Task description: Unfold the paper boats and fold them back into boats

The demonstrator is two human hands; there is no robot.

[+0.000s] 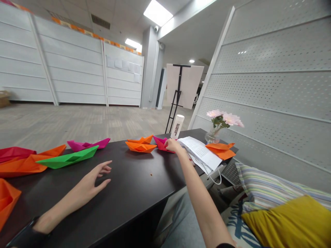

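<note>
My right hand (pixel 173 145) reaches to the far side of the dark table, its fingers closed on a magenta folded paper boat (pixel 160 143). Just left of that boat sit two orange paper boats (pixel 141 147), close together. My left hand (pixel 97 176) is held over the table, empty, with fingers apart. Beyond it lie a green paper boat (pixel 67 159) and a magenta paper boat (pixel 88 145). More boats, orange (pixel 24 165) and red (pixel 15 153), stand at the left. Another orange boat (pixel 7 199) is cut off by the left edge.
Printed sheets (pixel 200 151) with a white cable (pixel 219 177), an orange folded paper (pixel 221 150) and a glass vase (pixel 212 136) of pink flowers occupy the table's right end. A white cylinder (pixel 177 126) stands behind my right hand. Cushions (pixel 289 220) lie at lower right.
</note>
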